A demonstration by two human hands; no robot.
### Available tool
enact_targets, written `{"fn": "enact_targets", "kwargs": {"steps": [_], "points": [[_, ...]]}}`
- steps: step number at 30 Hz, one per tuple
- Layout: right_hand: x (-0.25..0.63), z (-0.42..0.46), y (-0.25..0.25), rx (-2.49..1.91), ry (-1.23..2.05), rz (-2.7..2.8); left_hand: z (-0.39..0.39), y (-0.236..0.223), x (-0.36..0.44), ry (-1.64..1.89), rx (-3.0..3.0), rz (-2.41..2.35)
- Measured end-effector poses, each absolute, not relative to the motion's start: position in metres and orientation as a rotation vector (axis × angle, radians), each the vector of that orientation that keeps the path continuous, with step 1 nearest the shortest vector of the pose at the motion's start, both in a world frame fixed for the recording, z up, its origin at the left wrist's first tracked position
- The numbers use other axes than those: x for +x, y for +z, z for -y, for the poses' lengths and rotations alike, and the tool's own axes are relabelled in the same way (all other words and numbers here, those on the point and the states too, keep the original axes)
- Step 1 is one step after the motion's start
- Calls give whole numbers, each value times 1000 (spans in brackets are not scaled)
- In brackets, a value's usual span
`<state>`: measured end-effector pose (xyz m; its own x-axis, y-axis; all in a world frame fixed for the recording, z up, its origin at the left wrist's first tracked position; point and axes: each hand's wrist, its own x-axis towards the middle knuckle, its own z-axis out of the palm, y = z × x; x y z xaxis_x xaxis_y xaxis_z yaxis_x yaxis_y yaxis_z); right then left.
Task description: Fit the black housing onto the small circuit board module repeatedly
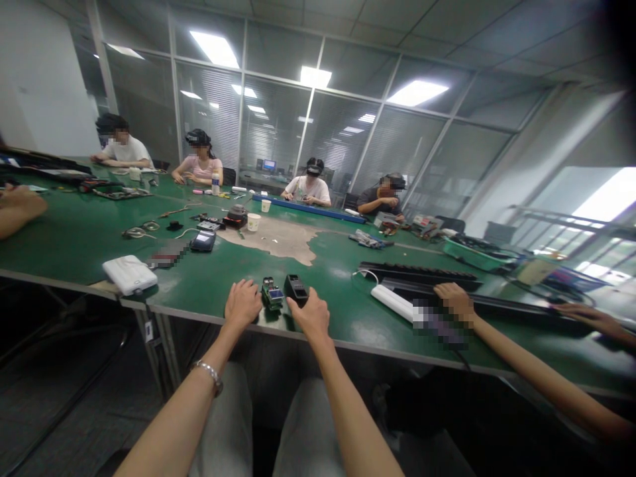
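A small green circuit board with a screen [272, 295] lies near the table's front edge, between my two hands. Just left of it, my left hand [243, 303] rests on the table with its fingers laid out and nothing in them. To the board's right is a black plastic housing [297, 286], hollow on the side that shows. My right hand [314, 317] has its thumb and fingers at either side of the housing's near end and holds it against the table. The fingertips on the far side are partly hidden.
A white power bank [130, 275] lies at left, near a dark handheld device [203, 240]. Paper cups [253, 222] stand mid-table. At right are a white power strip [392, 301], black rails [422, 273], a co-worker's hand [454, 301] and a green basket [472, 255]. Several people sit opposite.
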<state>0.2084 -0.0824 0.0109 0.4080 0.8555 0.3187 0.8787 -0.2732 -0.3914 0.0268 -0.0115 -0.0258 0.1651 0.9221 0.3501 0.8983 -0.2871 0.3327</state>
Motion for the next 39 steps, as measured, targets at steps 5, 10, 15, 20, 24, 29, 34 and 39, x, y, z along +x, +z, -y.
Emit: {"fn": "enact_targets", "kwargs": {"steps": [5,10,15,20,24,29,34,39], "points": [[208,85,10,-2137,-73,1466,12,-25,28,787,2355,-1853],[211,79,19,-2087,-31,1449,11,-26,29,798,2358,-1863],[201,77,39,-1978,-17,1454,12,-26,30,796,2351,-1868],[177,79,47,-1896,28,1488,10,-27,29,789,2347,-1873],[165,80,45,-1954,-5,1538,8,-29,28,783,2344,-1868],[159,79,42,-1996,-105,1627,9,-29,28,799,2324,-1857],[156,84,35,-2072,-90,1680,12,-26,27,818,2322,-1835],[157,94,19,-2003,-83,1710,9,-28,28,812,2298,-1848]]}}
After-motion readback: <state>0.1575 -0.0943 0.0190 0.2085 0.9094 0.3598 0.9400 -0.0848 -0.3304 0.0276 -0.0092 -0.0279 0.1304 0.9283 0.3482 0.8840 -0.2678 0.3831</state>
